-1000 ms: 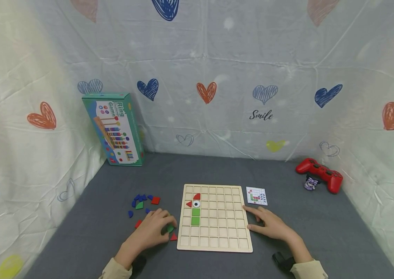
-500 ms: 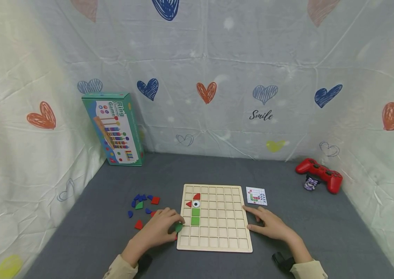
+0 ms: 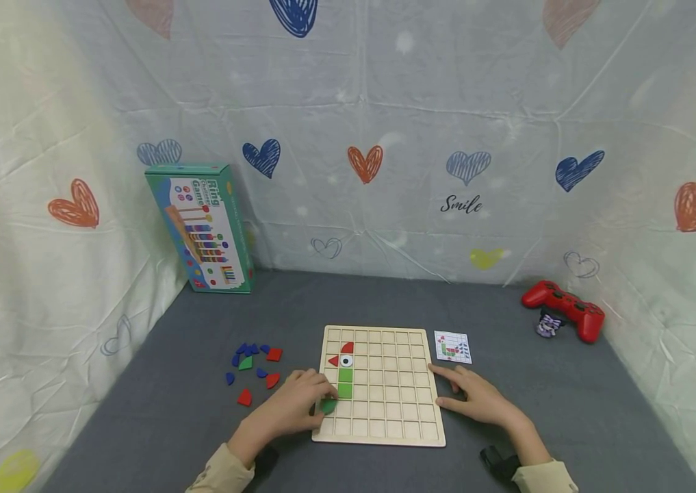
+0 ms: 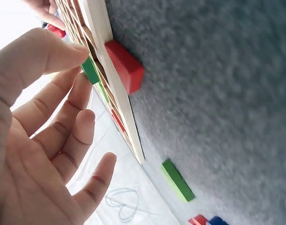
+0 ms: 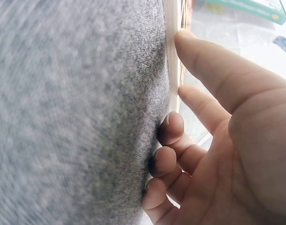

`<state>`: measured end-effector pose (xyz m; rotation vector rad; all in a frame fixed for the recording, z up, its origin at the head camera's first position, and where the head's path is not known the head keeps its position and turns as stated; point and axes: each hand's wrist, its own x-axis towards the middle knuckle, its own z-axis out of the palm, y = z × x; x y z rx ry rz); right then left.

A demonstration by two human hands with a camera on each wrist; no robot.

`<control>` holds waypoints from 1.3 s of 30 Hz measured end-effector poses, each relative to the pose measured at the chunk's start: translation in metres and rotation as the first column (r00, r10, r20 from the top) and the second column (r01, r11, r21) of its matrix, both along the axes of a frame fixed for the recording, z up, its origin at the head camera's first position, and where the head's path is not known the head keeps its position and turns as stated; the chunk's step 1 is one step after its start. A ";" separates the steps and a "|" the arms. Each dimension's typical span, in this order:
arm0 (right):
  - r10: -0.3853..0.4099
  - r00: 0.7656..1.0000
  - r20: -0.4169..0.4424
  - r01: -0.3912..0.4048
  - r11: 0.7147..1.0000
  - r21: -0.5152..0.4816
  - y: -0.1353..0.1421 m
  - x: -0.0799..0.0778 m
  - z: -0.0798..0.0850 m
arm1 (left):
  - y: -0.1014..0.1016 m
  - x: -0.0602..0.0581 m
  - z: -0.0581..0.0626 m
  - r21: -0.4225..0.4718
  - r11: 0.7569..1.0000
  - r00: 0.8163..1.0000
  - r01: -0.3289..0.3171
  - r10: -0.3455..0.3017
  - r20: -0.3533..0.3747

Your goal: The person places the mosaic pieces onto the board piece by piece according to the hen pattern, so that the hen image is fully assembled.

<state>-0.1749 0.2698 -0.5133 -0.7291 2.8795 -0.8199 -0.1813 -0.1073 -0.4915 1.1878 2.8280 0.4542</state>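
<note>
The wooden grid board lies flat in the head view. On its left columns sit red pieces, a white eye piece and two green squares. My left hand is over the board's left edge, pinching a green block with a rounded edge between thumb and fingers. In the left wrist view this green block is held above the grid, and a red block lies against the board's side. My right hand touches the board's right edge with thumb and forefinger; its other fingers are bent.
Left of the board lie loose blue pieces, several red ones and a green one. A pattern card lies at the board's upper right. Farther back stand a green box, a red game controller and a small figurine.
My left hand has moved right with the green block, from the table beside the board to over its left columns. The red pieces behind the hand have come into view. My right hand stays put.
</note>
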 end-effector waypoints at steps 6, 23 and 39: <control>0.005 1.000 0.002 -0.005 1.000 -0.004 0.000 0.000 0.000 | 0.005 0.002 0.002 -0.012 0.999 0.999 0.029 -0.029 0.016; 0.000 1.000 0.005 0.000 1.000 -0.003 0.000 0.001 0.004 | 0.000 0.003 -0.002 0.033 0.996 0.996 -0.082 0.083 -0.031; 0.003 1.000 0.004 -0.003 1.000 -0.001 -0.001 0.001 0.002 | 0.002 0.002 -0.003 0.062 0.994 0.996 -0.090 0.091 -0.012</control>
